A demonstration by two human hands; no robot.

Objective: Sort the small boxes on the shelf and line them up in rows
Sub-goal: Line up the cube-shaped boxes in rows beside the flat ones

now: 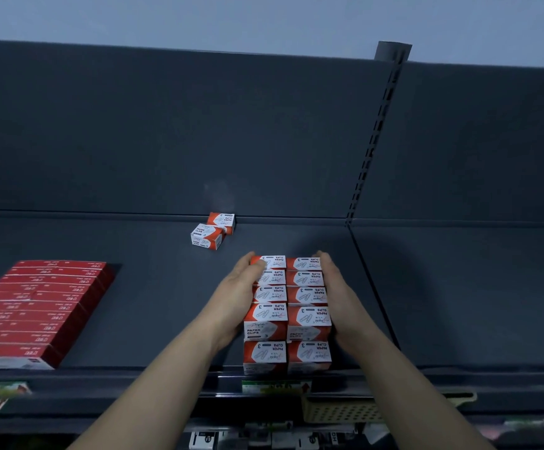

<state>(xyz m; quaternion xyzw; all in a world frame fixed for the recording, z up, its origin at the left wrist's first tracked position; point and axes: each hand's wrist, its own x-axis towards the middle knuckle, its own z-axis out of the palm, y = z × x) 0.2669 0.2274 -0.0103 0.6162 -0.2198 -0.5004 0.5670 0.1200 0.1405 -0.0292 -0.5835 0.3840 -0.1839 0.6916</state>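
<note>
While left hand (236, 289) and right hand (337, 298), fingers (326, 266) straight, flank the two-row block of boxes (288, 306) at lower centre on the shelf (166, 303), press evenly inward to square it; two stray boxes (213, 229) lie above, centre frame

On the dark shelf (166, 303), a block of orange-and-white paper-clip boxes (288, 306) stands in two columns running from the front edge toward the back. The left hand (236, 298) lies flat against the block's left side and the right hand (339, 300) against its right, fingers straight. Two loose boxes (213, 229) touch each other at the back edge. Stacked red boxes (36, 313) fill the front left corner.
</note>
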